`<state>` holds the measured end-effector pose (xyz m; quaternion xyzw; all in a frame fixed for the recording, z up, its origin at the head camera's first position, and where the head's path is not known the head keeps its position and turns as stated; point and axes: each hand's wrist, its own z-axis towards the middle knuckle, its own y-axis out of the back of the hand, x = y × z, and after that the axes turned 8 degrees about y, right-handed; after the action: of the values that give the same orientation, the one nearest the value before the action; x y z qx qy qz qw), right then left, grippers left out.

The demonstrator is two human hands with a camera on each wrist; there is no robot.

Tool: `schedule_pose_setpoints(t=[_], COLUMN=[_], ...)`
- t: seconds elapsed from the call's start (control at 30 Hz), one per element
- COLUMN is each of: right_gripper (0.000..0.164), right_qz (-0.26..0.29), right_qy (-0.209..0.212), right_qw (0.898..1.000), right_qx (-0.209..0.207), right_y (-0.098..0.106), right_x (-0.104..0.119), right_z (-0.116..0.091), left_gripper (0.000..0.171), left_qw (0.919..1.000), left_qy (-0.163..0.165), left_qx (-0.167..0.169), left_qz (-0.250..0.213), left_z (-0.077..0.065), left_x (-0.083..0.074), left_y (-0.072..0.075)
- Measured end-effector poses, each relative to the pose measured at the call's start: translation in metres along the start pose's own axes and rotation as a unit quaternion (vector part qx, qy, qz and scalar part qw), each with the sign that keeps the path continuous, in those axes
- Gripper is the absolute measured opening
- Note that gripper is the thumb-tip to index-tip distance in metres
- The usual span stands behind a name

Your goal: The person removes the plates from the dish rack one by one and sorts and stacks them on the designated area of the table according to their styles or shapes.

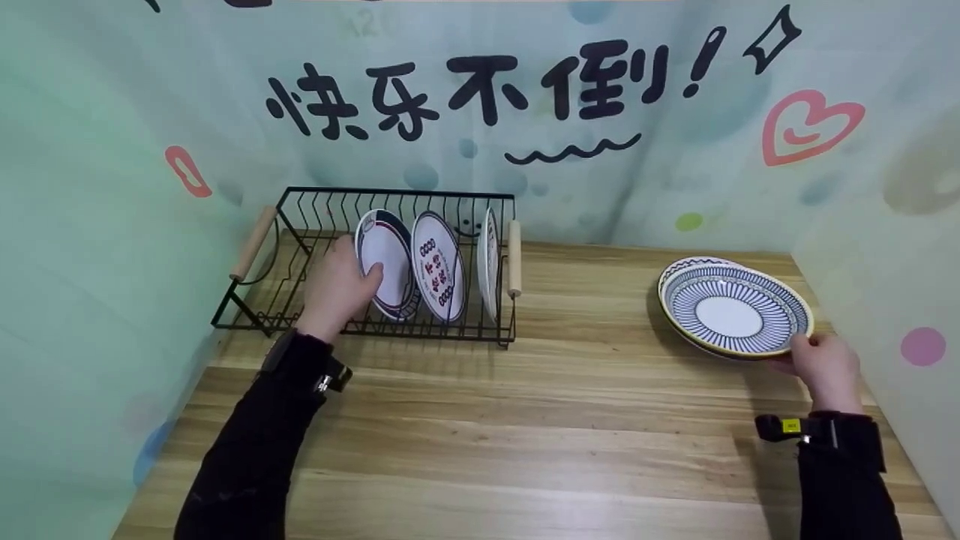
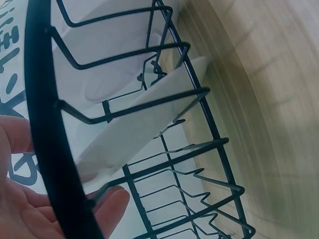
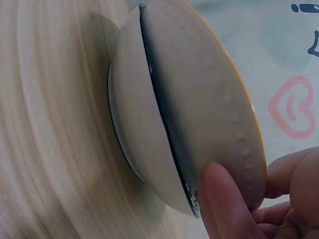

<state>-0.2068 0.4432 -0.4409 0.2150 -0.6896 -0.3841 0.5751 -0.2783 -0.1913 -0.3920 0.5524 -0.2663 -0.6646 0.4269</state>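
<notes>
My left hand (image 1: 339, 289) is at a white plate with a dark-banded rim (image 1: 385, 262), which stands tilted in a black wire dish rack (image 1: 420, 335). Its thumb lies over the plate's face and the fingers are behind the edge. In the left wrist view, the plate's pale edge (image 2: 144, 122) shows between the rack wires, near the fingertips. On the right, my right hand (image 1: 827, 367) pinches the rim of a blue-striped dish with a yellow edge (image 1: 729, 309). That dish is tilted over another dish (image 3: 142, 119), with a gap between them at the side nearest the hand.
Two more plates stand in the rack: one with red and dark print (image 1: 437, 268), one nearly edge-on (image 1: 488, 266) by the right wooden handle (image 1: 514, 257). A wooden table (image 1: 555, 435) lies below. Printed cloth (image 1: 570, 202) hangs behind and at both sides.
</notes>
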Motion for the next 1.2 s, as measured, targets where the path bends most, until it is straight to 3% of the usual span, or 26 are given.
schedule_pose_setpoints(t=[0.23, 0.6, 0.9, 1.2], right_gripper=[0.049, 0.048, 0.057, 0.056], right_qz=[0.002, -0.022, -0.001, 0.009], right_qy=[0.013, 0.011, 0.006, 0.031], right_qw=[1.0, 1.0, 0.998, 0.992], right_qx=[-0.002, 0.002, -0.062, -0.121], right_y=[-0.003, -0.008, -0.006, -0.008], right_x=[-0.005, -0.011, -0.007, 0.009], right_z=[-0.001, -0.001, -0.011, -0.013], left_gripper=[0.056, 0.056, 0.055, 0.052], left_qw=[0.9989, 0.9976, 0.9967, 0.9973], left_qy=[0.029, 0.044, 0.051, 0.046], left_qx=[0.035, 0.054, 0.059, 0.047], left_qz=[0.007, -0.002, -0.022, -0.033], left_z=[0.001, 0.005, 0.008, 0.012], left_x=[0.002, 0.001, 0.002, 0.001], left_y=[-0.002, -0.008, -0.01, -0.012])
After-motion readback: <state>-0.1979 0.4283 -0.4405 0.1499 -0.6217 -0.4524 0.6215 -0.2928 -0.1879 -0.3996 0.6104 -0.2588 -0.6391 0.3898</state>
